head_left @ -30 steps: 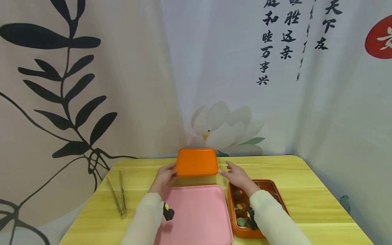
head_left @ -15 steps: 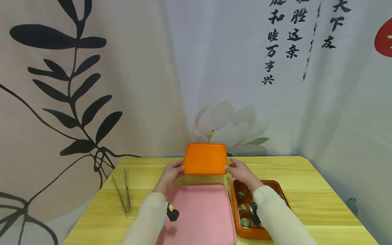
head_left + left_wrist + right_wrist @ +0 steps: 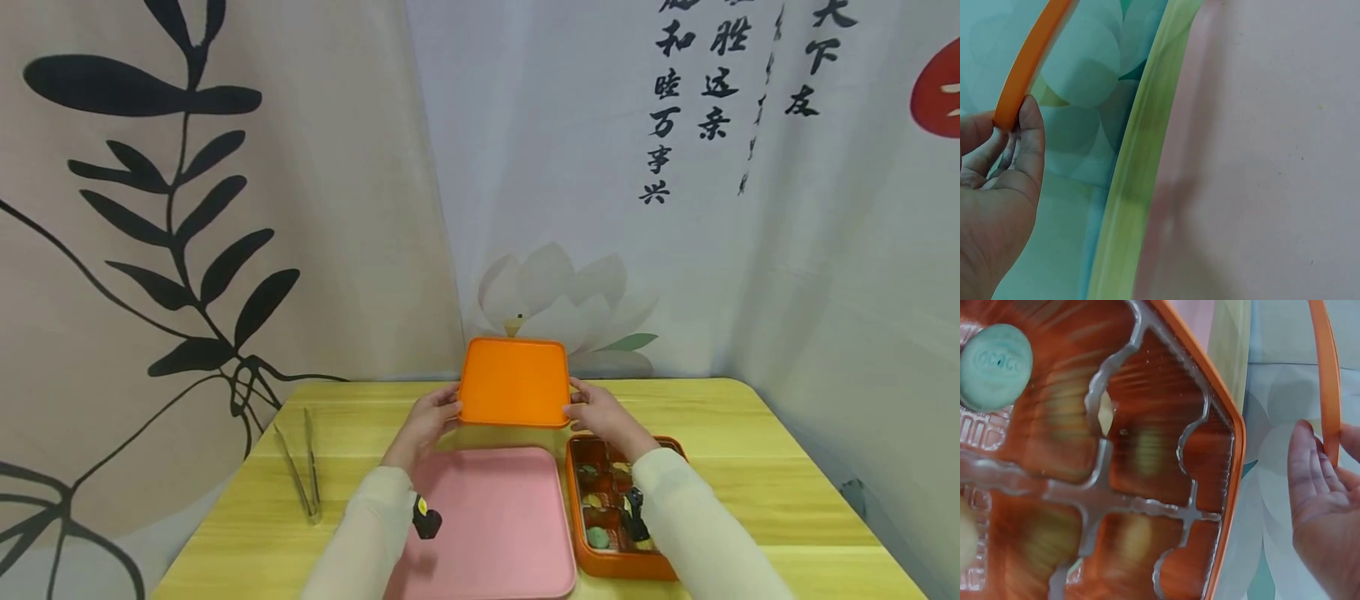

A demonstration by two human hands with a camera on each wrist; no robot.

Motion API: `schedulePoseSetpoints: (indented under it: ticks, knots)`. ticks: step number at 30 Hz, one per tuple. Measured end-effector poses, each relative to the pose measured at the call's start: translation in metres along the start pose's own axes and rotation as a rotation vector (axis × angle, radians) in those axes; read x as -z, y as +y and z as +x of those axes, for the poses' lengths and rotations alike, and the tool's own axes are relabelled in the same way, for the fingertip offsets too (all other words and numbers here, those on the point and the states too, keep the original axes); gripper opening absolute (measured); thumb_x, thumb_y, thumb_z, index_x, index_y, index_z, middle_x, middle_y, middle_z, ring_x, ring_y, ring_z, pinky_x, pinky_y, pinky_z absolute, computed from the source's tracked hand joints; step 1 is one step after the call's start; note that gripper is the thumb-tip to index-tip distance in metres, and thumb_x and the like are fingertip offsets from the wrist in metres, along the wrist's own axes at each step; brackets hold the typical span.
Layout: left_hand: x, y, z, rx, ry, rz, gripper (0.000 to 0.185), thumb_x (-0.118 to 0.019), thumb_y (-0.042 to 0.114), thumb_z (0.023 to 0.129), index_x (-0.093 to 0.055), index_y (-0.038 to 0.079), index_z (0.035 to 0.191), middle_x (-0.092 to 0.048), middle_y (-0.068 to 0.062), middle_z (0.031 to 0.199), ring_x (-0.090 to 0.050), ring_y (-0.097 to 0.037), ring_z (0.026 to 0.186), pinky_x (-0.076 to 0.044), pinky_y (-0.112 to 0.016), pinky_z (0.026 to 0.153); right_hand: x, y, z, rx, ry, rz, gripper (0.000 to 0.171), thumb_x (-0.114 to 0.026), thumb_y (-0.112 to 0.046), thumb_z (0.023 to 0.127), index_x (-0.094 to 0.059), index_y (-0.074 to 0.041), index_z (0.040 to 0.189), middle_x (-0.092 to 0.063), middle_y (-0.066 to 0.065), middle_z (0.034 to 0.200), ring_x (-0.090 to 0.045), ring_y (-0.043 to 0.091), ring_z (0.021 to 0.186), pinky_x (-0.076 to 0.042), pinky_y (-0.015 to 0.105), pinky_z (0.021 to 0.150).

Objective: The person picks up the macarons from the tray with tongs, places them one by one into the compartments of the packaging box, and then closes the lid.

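Head view: near the far edge of the yellow bench [image 3: 750, 467], the left hand [image 3: 427, 421] and right hand [image 3: 603, 414] grip opposite sides of an orange lid [image 3: 514, 382], raised and tilted above a pink tray [image 3: 495, 517]. An orange compartment box [image 3: 611, 508] sits just beside the tray; tongs [image 3: 300, 475] lie toward the left edge.

Left wrist: fingers [image 3: 1029, 134] pinch the lid's rim [image 3: 1025, 62].

Right wrist: fingers [image 3: 1307, 469] curl round the rim [image 3: 1329, 381]; a green sweet [image 3: 994, 365] sits in the box.
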State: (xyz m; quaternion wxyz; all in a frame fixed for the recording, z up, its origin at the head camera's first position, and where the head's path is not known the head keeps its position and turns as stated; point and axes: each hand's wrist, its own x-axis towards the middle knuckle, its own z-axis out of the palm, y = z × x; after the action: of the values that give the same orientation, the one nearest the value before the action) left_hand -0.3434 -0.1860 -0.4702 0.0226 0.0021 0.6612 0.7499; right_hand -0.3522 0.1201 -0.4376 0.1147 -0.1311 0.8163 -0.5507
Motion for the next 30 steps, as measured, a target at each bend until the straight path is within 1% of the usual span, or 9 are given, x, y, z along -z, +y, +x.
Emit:
schedulePoseSetpoints:
  ticks: [5,8,13,17,20,25,30]
  knots:
    - [-0.004,0.004,0.001,-0.016,-0.05,0.003,0.053,-0.051,-0.008,0.098,-0.038,-0.002,0.15,-0.05,-0.016,0.117,-0.059,-0.019,0.092,-0.054,-0.034,0.084,0.006,-0.002,-0.005,0.017,0.011,-0.015,0.064,-0.054,-0.001,0.099,-0.024,-0.001,0.156,-0.053,0.028,0.131,-0.064,0.03,0.099,-0.053,0.045,0.088]
    - [-0.007,0.008,0.0,-0.034,-0.068,0.034,0.056,-0.053,-0.009,0.096,-0.038,-0.002,0.15,-0.05,-0.017,0.115,-0.059,-0.019,0.09,-0.054,-0.033,0.082,0.011,-0.004,-0.008,0.022,0.026,-0.012,0.064,-0.054,-0.001,0.099,-0.024,-0.002,0.156,-0.053,0.027,0.131,-0.065,0.029,0.098,-0.053,0.045,0.087]
    - [-0.012,0.015,-0.004,-0.06,-0.084,0.113,0.059,-0.058,-0.009,0.094,-0.038,-0.002,0.149,-0.053,-0.02,0.117,-0.06,-0.018,0.091,-0.053,-0.032,0.081,0.02,-0.008,-0.012,0.047,0.037,0.03,0.065,-0.053,0.002,0.098,-0.023,0.0,0.156,-0.05,0.029,0.133,-0.065,0.03,0.097,-0.054,0.045,0.084]
    - [-0.017,0.019,-0.005,-0.081,-0.102,0.146,0.06,-0.06,-0.009,0.092,-0.039,-0.003,0.148,-0.055,-0.021,0.121,-0.062,-0.019,0.093,-0.053,-0.036,0.085,0.027,-0.009,-0.016,0.056,0.054,0.035,0.065,-0.053,0.003,0.097,-0.024,-0.001,0.156,-0.047,0.03,0.137,-0.064,0.032,0.101,-0.054,0.043,0.084]
    - [-0.021,0.021,-0.005,-0.089,-0.107,0.157,0.059,-0.062,-0.008,0.091,-0.042,-0.001,0.147,-0.057,-0.019,0.122,-0.064,-0.02,0.093,-0.052,-0.038,0.087,0.03,-0.009,-0.02,0.052,0.072,0.025,0.066,-0.054,0.003,0.098,-0.023,-0.001,0.156,-0.045,0.029,0.14,-0.063,0.033,0.105,-0.054,0.044,0.087]
    - [-0.029,0.023,-0.005,-0.115,-0.123,0.161,0.057,-0.062,-0.009,0.091,-0.044,-0.004,0.145,-0.056,-0.022,0.124,-0.063,-0.02,0.094,-0.053,-0.037,0.085,0.035,-0.009,-0.028,0.046,0.108,0.013,0.066,-0.055,0.004,0.097,-0.024,-0.001,0.155,-0.046,0.029,0.138,-0.065,0.032,0.101,-0.053,0.046,0.087]
    - [-0.037,0.025,-0.007,-0.128,-0.153,0.162,0.057,-0.061,-0.009,0.092,-0.042,-0.005,0.146,-0.056,-0.024,0.123,-0.062,-0.021,0.095,-0.054,-0.035,0.083,0.041,-0.008,-0.037,0.055,0.109,0.009,0.066,-0.053,0.005,0.097,-0.023,-0.002,0.156,-0.047,0.028,0.136,-0.065,0.033,0.102,-0.053,0.046,0.088]
